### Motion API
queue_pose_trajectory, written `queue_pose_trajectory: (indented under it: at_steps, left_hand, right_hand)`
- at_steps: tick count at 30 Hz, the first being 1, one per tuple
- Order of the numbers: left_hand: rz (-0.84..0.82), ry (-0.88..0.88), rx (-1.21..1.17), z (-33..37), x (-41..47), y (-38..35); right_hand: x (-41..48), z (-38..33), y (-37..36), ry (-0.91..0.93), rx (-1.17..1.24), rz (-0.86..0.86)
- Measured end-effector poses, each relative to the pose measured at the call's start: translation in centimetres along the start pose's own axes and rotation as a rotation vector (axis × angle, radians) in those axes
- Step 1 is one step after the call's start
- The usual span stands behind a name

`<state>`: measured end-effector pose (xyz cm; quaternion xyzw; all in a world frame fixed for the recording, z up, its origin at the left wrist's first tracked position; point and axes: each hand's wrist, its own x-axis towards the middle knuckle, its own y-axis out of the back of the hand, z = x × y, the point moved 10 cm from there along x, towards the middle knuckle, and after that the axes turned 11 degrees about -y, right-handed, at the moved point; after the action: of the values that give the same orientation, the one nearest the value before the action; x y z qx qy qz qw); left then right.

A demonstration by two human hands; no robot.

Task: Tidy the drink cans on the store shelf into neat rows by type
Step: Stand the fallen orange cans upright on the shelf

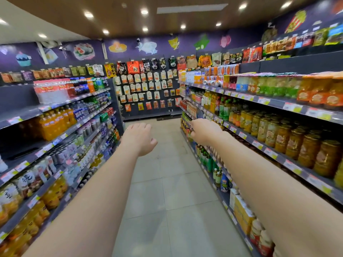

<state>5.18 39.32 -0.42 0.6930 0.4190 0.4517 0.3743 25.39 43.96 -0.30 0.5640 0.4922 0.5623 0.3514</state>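
Observation:
I look down a store aisle with both arms stretched forward. My left hand [139,138] hovers over the aisle floor with relaxed fingers and holds nothing. My right hand [203,131] reaches toward the right-hand shelving, its fingers loosely bent near the shelf edge, and nothing shows in its grip. Drink cans [211,82] lie and stand on the upper right shelf, far beyond both hands. More cans [61,154] stand in rows on a lower left shelf. The picture is blurred by motion.
The left shelving [74,127] carries bottled drinks and orange juice. The right shelving [259,145] carries fruit jars [289,140], bottles and boxed goods. Snack packets hang on the back wall [148,86]. A tiled floor [167,182] runs between the shelves.

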Motion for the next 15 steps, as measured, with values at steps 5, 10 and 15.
queue_pose_trajectory:
  at_steps: [5, 10, 15]
  left_hand:
    - [0.079, 0.002, -0.001, -0.1, 10.1, 0.0]
    - [0.065, -0.026, 0.024, -0.3, 17.5, -2.8]
    - [0.046, -0.006, 0.012, -3.0, 25.0, -6.8]
  right_hand:
    - [10.0, 2.6, -0.3, -0.004, 0.015, 0.038]
    - [17.7, 3.0, -2.2, 0.001, 0.029, 0.038]
    - [25.9, 2.6, -4.8, 0.010, -0.005, 0.030]
